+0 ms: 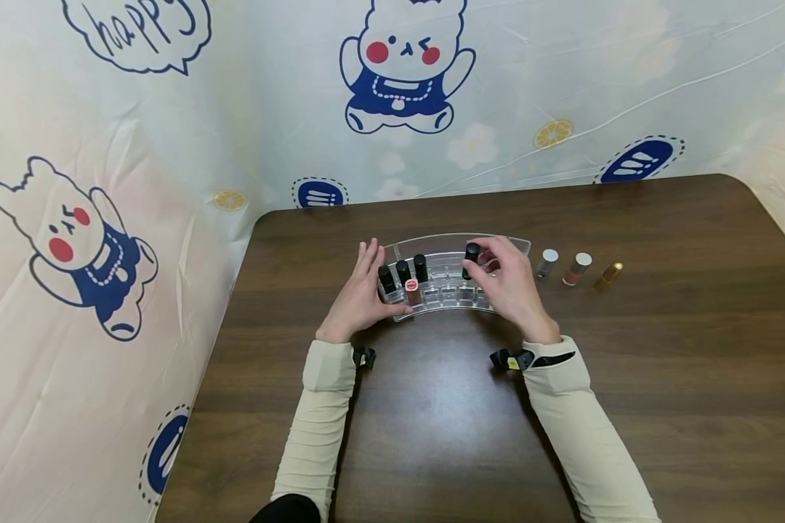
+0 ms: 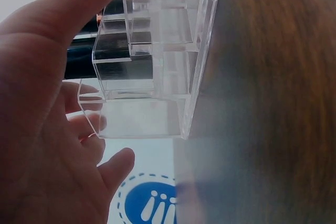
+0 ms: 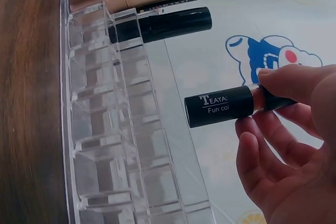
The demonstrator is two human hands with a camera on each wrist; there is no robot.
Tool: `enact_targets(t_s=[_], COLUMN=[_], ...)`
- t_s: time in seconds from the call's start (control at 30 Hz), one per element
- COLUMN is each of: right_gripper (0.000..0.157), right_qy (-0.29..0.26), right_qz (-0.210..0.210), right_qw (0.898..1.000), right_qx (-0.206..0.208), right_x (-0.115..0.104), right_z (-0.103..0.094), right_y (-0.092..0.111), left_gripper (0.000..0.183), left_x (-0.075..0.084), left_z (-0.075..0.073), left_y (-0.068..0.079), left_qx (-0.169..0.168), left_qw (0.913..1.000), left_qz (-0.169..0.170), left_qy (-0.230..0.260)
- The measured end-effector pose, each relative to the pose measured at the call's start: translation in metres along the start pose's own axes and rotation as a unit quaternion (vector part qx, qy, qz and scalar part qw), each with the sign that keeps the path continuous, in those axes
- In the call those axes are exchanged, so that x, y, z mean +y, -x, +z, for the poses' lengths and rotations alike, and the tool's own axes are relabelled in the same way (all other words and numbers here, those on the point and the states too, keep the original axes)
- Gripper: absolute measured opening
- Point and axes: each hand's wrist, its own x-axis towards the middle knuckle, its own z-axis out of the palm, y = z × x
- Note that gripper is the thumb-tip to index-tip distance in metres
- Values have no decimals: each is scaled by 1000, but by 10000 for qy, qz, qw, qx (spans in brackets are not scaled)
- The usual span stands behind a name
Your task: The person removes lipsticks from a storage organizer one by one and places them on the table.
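Right hand (image 1: 509, 282) pinches a black lipstick (image 3: 218, 107) (side lettering reads "TEAYA"!) over the clear organizer (image 1: 456, 296), toward its two o'clock; left hand (image 1: 358, 299), fingers extended, touches its nine o'clock end; out at three o'clock, three more tubes (image 1: 577, 269).

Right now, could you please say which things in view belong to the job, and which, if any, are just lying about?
Job:
clear organizer
black tube in the right hand
three black tubes and one pink tube in the organizer
probably the two pale-capped tubes and gold tube nearby

Just around:
printed cloth
wrist cameras
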Motion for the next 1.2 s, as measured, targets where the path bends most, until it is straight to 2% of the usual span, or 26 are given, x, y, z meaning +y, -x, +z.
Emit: enact_targets(t_s=[0.47,0.77,1.2], right_gripper=[28,28,26], right_qy=[130,233,402], right_qz=[-1,-100,3], right_qw=[9998,9990,9969], right_qx=[138,362,673], right_x=[-3,-7,-1], right_z=[-26,-45,-77], right_y=[9,16,21], left_gripper=[124,124,123], left_x=[0,0,0], left_z=[-1,0,0], left_y=[0,-1,0], left_qx=[-12,-24,-80], left_qw=[10000,10000,10000], left_qz=[-6,41,25], left_qy=[-13,-4,-38])
